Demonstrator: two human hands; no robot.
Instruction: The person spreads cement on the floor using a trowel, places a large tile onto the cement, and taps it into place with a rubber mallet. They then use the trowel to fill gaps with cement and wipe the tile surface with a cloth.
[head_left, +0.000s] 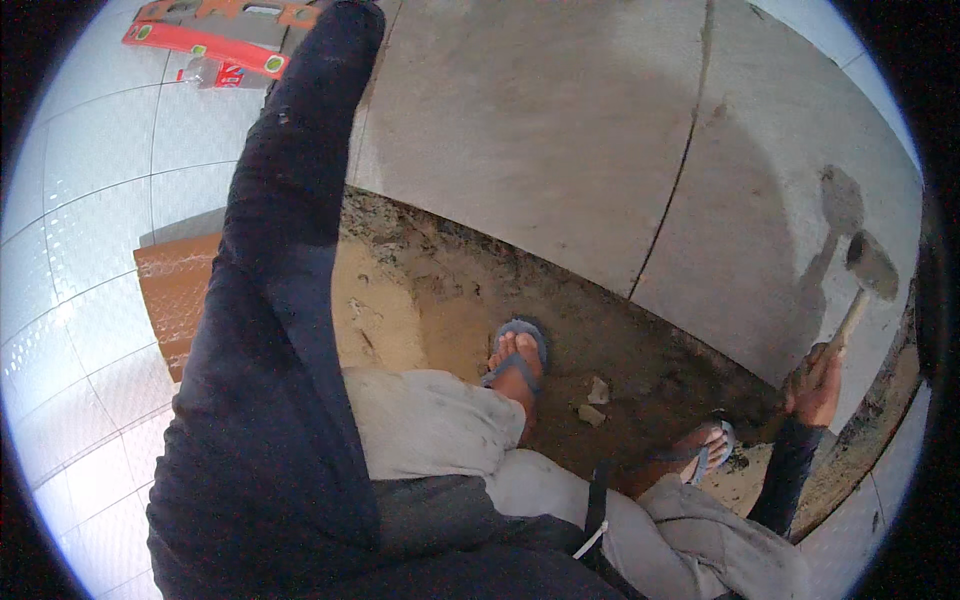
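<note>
My right hand (pixel 818 388) is closed round the wooden handle of a mallet (pixel 872 266), low at the right. The mallet's thick, greyish head is raised over a large grey tile (pixel 790 225), and its shadow falls on that tile. A dark joint separates this tile from another large grey tile (pixel 520 110) to its left. My left arm (pixel 290 200), in a dark sleeve, stretches far forward past the left tile's edge. Its hand does not show beyond the sleeve end at the top of the picture.
Bare sandy, dark soil (pixel 440 250) lies around my sandalled feet, with small broken pieces (pixel 592 412) on it. White floor tiles (pixel 100 210) spread out at left. A red spirit level (pixel 205 50), a clear bottle (pixel 215 73) and a brown ridged piece (pixel 178 295) rest there.
</note>
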